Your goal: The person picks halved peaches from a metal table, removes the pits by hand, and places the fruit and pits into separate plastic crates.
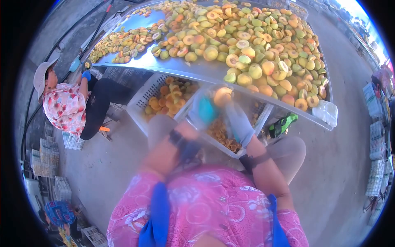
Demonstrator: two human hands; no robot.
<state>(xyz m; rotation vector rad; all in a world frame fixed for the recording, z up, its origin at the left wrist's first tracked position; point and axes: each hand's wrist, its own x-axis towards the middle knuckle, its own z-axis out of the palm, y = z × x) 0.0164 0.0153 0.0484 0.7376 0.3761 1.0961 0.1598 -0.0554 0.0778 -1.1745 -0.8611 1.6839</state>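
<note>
A yellow-orange apricot [222, 96] is between my two hands, just below the table's front edge. My left hand [202, 110], in a light glove with a teal patch, is closed at the fruit's left side. From the lower right, my right hand [238, 119] in a pale glove reaches the fruit with its fingers drawn together. Motion blur hides the fingertips and any small tool in them. Below the hands stands a white crate [230, 153] with brown pits or scraps [224, 133]. To its left, another white crate [140, 101] holds orange apricots [170, 99].
A metal table [197, 74] carries a large heap of halved apricots [255, 45]. A clear plastic container [325, 113] sits at its right corner, above a green-and-black bag [283, 124]. A co-worker [66, 99] sits at left. Stacked crates [376, 140] line the right side.
</note>
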